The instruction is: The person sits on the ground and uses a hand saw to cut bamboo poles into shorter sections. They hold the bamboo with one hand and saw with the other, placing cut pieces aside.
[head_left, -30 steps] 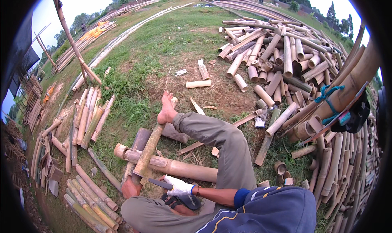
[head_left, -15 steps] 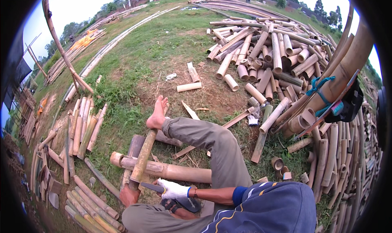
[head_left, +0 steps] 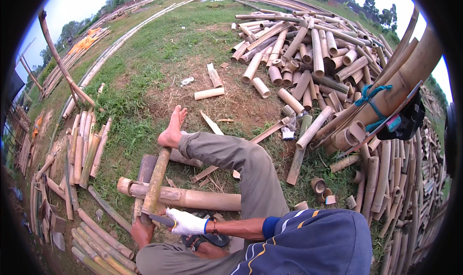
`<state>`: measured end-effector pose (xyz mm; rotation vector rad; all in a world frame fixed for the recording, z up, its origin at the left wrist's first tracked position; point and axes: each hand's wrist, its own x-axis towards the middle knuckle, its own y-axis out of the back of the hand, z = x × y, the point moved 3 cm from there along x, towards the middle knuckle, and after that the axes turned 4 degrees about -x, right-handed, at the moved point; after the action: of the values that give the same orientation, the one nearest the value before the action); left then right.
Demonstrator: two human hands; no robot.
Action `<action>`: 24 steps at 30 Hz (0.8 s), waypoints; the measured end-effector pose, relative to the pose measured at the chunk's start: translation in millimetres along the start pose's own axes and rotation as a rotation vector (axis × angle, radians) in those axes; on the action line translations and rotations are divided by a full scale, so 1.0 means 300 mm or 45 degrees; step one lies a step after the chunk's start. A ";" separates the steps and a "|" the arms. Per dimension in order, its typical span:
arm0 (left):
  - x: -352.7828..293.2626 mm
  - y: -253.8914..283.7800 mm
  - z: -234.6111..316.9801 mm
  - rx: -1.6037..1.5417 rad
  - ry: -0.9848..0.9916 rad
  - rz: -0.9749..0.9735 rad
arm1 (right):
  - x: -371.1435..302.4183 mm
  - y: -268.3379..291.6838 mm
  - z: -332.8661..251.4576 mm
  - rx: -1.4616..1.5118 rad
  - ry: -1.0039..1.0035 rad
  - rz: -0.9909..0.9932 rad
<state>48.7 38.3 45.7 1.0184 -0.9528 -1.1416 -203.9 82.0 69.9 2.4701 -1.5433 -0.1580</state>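
Observation:
A bamboo length (head_left: pixel 156 181) slopes toward me across a thick bamboo pole (head_left: pixel 193 199). My bare foot (head_left: pixel 172 130) rests at its far end. My left hand (head_left: pixel 142 231), bare, is closed around its near end; the exact grip is partly hidden. My right hand (head_left: pixel 189 222), in a white knit glove, is closed on the handle of a knife (head_left: pixel 163 220). The dark blade points left, its tip at the near end of the bamboo length and close to my left hand. My other foot, in a dark sandal (head_left: pixel 217 239), is beside the pole.
A big heap of cut bamboo (head_left: pixel 318 53) lies ahead to the right, with more stacked bamboo (head_left: pixel 405 178) along the right. Leaning bamboo poles (head_left: pixel 386 101) carry blue ties. Bamboo bundles (head_left: pixel 87 147) lie at left. Split pieces (head_left: pixel 209 93) are scattered on the grass.
The whole view has shifted, so the scene sits farther left. Against the bamboo length, the knife and gloved hand have moved slightly left, bringing the blade tip to its near end.

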 end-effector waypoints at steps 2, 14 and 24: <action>-0.004 0.009 -0.021 0.013 0.019 -0.019 | -0.037 0.003 -0.005 -0.011 0.014 -0.026; -0.012 -0.033 -0.029 0.077 0.045 -0.050 | -0.499 0.314 -0.142 -0.014 -0.127 -0.133; 0.020 -0.001 -0.069 0.078 -0.017 -0.055 | -0.014 0.019 -0.052 0.078 -0.072 -0.046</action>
<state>69.2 35.3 40.5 1.0866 -0.9854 -1.1624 -207.4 85.6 86.3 2.5626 -1.5485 -0.1907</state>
